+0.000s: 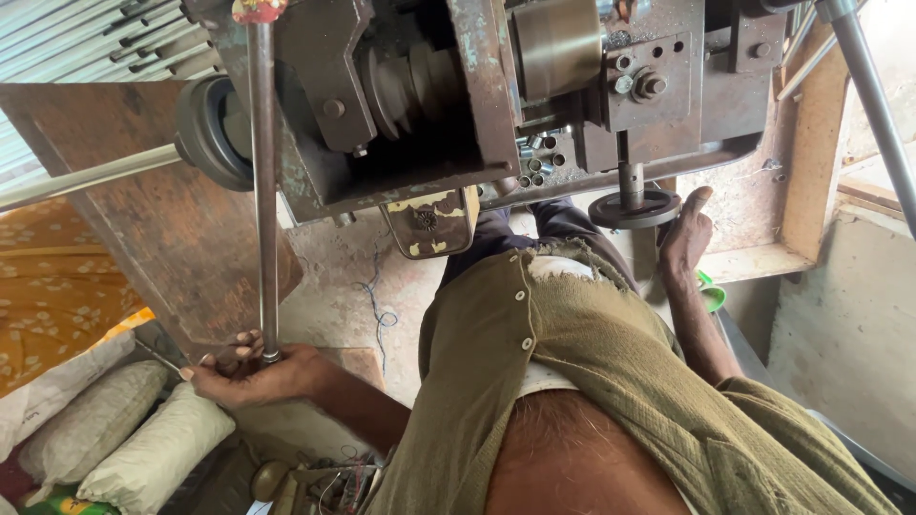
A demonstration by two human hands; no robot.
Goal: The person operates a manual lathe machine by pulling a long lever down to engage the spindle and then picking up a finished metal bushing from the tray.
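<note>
- A heavy, rusted iron machine fills the upper part of the view, with a stepped pulley, bolts and grimy plates; a brown steel sheet leans at its left.
- A long, thin steel rod runs straight from the machine's top edge towards the person, grey and smooth, with a red-painted knob at its far end.
- The left hand grips the near end of the rod, its fingers clenched around it, so the rod stands up out of the fist.
- A small, dark round handwheel hangs on a short shaft under the machine's right side.
- The right hand rests against the handwheel's rim, thumb raised beside it; its fingers are hidden behind the wheel, so I cannot tell whether they clasp it.
</note>
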